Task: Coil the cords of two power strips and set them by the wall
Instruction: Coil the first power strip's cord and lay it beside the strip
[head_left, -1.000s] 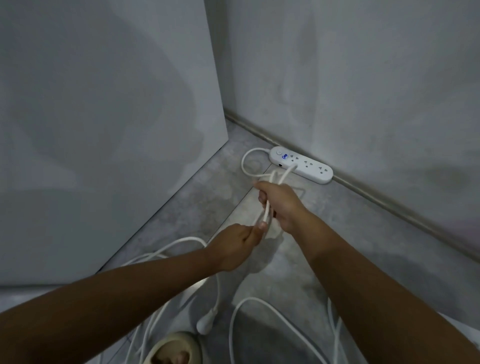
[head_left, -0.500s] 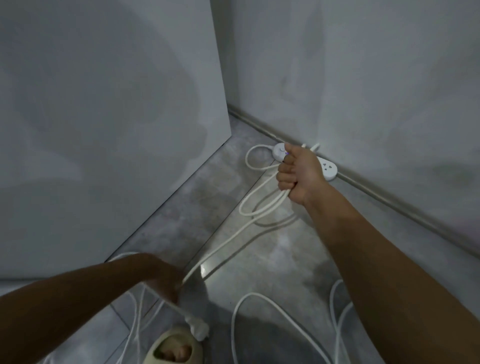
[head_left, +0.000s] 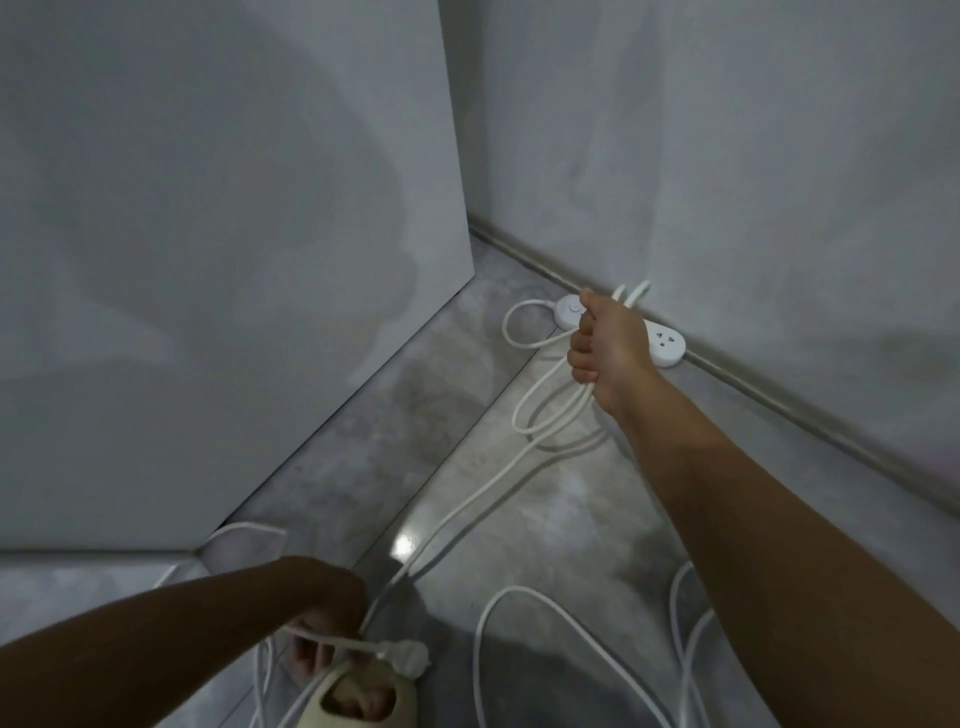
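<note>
**Q:** Entry one: where is the power strip (head_left: 667, 345)?

**A:** Flat on the floor (head_left: 571, 519), against the foot of the wall (head_left: 779, 182). My right hand (head_left: 610, 345) hangs over its middle, fingers (head_left: 582, 358) closed round several loops of its cord (head_left: 545, 405). I judge I hold them there so the coil lands right beside the strip.

**Q:** Entry two: the other hand?

**A:** My left hand (head_left: 317, 644) is well away from the strip, on my side. Its fingers look curled round the same cord just short of the plug (head_left: 408, 657), keeping the loose tail ready to feed into the coil, I think.

**Q:** Not accounted for?

**A:** The strip's middle sockets are hidden behind my right hand. My left fingers are dim in shadow. A second cord (head_left: 519, 608), nearer me than the strip, is cut off at the frame edge, with its own strip out of sight. A slipper (head_left: 363, 701) lies far from the strip and only partly shows.
</note>
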